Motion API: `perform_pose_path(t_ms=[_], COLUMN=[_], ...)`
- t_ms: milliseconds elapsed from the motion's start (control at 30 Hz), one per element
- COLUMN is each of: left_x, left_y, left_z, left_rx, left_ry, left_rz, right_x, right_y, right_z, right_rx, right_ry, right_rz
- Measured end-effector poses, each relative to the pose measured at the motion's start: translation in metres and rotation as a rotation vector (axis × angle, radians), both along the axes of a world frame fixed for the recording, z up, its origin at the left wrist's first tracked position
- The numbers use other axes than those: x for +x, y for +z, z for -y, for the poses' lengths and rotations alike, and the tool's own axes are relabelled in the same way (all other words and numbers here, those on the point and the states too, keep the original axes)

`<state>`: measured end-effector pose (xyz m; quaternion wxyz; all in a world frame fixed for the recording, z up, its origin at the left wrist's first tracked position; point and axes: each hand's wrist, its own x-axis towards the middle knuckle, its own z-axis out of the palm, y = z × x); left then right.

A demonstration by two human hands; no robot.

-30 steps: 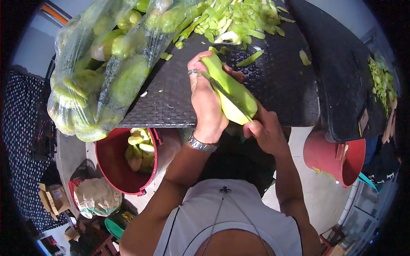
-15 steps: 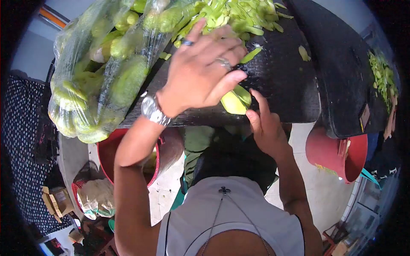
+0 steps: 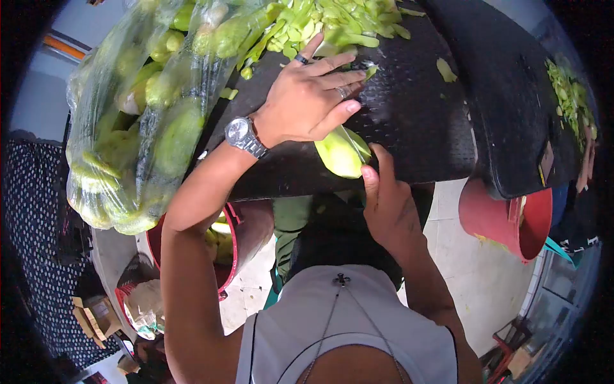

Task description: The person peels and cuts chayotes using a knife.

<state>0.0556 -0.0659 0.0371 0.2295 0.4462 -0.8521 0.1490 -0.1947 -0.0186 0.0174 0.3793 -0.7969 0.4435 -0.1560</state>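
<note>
A green mango-like fruit, partly peeled to pale green, is held over the near edge of the black table. My left hand, with rings and a metal watch, reaches over its far end; the fingers stretch forward and the palm hides that end. My right hand is closed at the fruit's near right end, thumb pressed by it. A thin blade, apparently a knife, runs along the fruit from this hand; its handle is hidden. Green peelings lie heaped beyond my left hand.
A clear plastic bag of green fruit stands on the black table at the left. Below are a red bucket holding pale pieces and another red bucket. More peelings lie at the far right.
The fruit and my right hand have shifted slightly left in view. My left hand's fingers are more spread. The blade now shows along the fruit. The view has shifted a little.
</note>
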Motion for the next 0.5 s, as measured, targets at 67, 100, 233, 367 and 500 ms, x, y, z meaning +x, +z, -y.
perform_pose_path(t_ms=[67,100,233,367,500], left_x=[0.004,0.007,0.016,0.018,0.02], left_y=[-0.005,-0.007,-0.024,-0.032,-0.043], left_z=[-0.006,-0.008,-0.009,-0.004,-0.001], left_rx=[0.027,0.039,0.161,0.234,0.24], left_ry=[0.011,0.012,-0.012,-0.052,-0.096], left_rz=[-0.031,-0.045,-0.136,-0.186,-0.25], right_x=[0.002,0.003,0.004,0.006,0.011], right_y=[0.012,0.015,0.012,0.022,0.026], right_z=[-0.005,-0.006,-0.016,-0.022,-0.02], right_rx=[0.047,0.069,-0.148,-0.291,-0.32], right_ry=[0.01,0.011,0.039,0.093,0.142], right_rz=[-0.056,-0.081,-0.115,-0.313,-0.473])
